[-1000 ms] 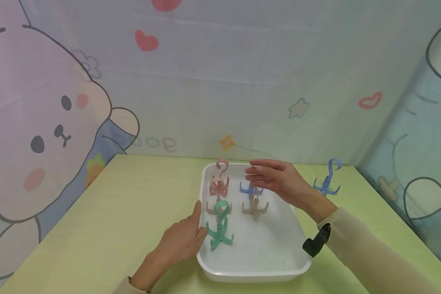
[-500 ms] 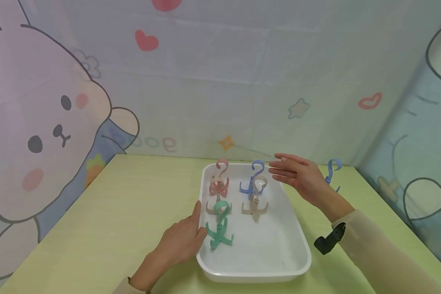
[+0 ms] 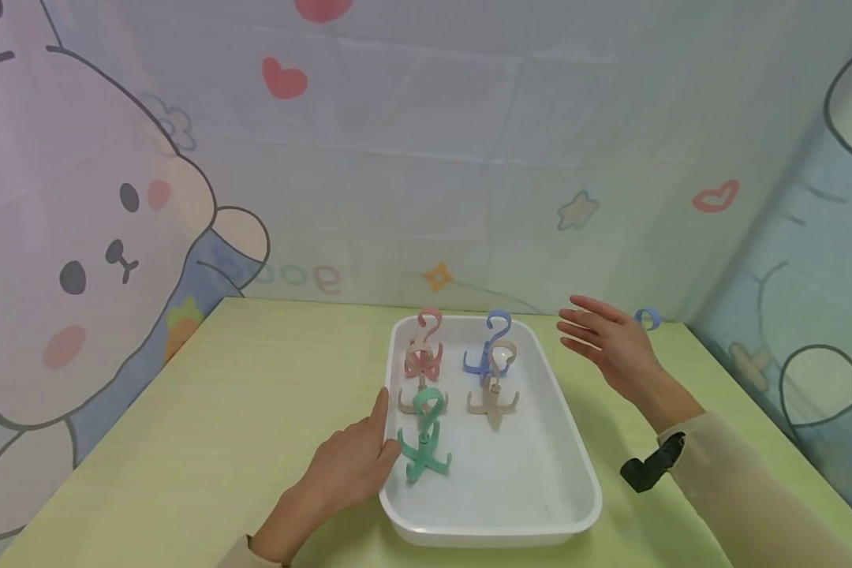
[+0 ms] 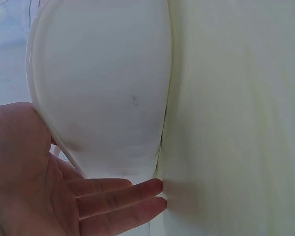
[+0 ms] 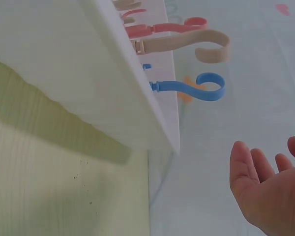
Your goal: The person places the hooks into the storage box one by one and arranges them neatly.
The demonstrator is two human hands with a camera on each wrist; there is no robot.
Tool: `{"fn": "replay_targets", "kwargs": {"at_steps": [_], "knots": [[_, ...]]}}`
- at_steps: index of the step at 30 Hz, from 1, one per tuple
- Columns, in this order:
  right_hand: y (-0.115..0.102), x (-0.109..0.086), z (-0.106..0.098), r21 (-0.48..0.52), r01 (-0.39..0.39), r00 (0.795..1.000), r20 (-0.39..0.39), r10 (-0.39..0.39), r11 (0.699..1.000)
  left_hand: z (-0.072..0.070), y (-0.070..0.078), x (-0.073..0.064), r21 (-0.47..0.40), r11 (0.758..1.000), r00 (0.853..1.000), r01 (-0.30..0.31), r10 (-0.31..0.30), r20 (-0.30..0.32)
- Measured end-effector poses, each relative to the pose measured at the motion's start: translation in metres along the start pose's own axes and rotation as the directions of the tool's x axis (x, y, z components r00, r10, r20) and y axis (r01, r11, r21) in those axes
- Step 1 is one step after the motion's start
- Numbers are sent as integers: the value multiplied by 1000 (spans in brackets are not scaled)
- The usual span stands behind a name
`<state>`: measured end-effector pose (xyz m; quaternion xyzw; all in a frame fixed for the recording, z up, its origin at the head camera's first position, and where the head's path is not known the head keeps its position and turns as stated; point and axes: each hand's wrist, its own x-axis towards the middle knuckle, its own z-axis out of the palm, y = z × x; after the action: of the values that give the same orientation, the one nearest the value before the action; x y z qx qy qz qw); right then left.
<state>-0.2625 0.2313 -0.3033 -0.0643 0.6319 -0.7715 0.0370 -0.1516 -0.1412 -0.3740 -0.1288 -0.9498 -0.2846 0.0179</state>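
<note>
My left hand (image 3: 355, 461) holds the left side of a white plastic tray (image 3: 493, 530); its thumb lies at the rim, and its fingers stretch along the outer wall in the left wrist view. Several swivel hanger hooks stand upright in the tray. Down the left side are a pink hook (image 3: 429, 319), a beige hook (image 3: 419, 359) and a green hook (image 3: 426, 450). To their right stand a blue hook (image 3: 497, 323) and another beige hook (image 3: 493, 398). My right hand (image 3: 610, 343), relaxed and holding nothing, hovers right of the tray, partly hiding another blue hook (image 3: 649, 317).
The tray stands on a light yellow-green table (image 3: 270, 379). A printed cloth backdrop (image 3: 397, 158) rises behind the table and on both sides. A black wrist strap (image 3: 653, 465) shows at the right sleeve.
My right hand has moved right, away from the blue hook in the tray, and now covers most of the blue hook on the table. The left hand and tray have stayed put.
</note>
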Motion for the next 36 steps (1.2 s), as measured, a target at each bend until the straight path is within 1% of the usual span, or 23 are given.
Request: {"fn": "replay_targets", "kwargs": {"at_steps": [3, 5, 8, 12, 15, 22, 25, 31, 36], "knots": [[0, -1, -4, 26, 4, 1000, -31, -3, 1000, 0, 0, 0, 6, 1000, 1000, 0, 0, 4], [0, -1, -7, 17, 4, 998, -57, -3, 1000, -1, 0, 0, 7, 1000, 1000, 1, -1, 10], [3, -1, -14, -28, -5, 995, -99, 2, 1000, -1, 0, 0, -3, 1000, 1000, -3, 3, 20], [8, 1, -25, -120, -17, 990, -138, 1, 993, -2, 0, 0, -29, 1000, 1000, -8, 9, 29], [11, 2, -34, -149, -11, 987, -161, -13, 989, -4, 1, 0, -37, 999, 1000, -5, 6, 29], [14, 2, -53, -137, 17, 970, -238, -50, 990, -10, 4, 2, 5, 1000, 1000, -2, 2, 27], [14, 1, -59, -128, 16, 955, -292, -53, 992, -12, 4, 3, 29, 1000, 999, 1, -2, 36], [12, 1, -68, -143, 9, 915, -398, -66, 990, -16, 4, 6, 64, 998, 999, -11, 8, 51], [11, 2, -74, -141, -28, 884, -465, -42, 990, -19, 5, 7, 70, 997, 998, -16, 12, 54]]}}
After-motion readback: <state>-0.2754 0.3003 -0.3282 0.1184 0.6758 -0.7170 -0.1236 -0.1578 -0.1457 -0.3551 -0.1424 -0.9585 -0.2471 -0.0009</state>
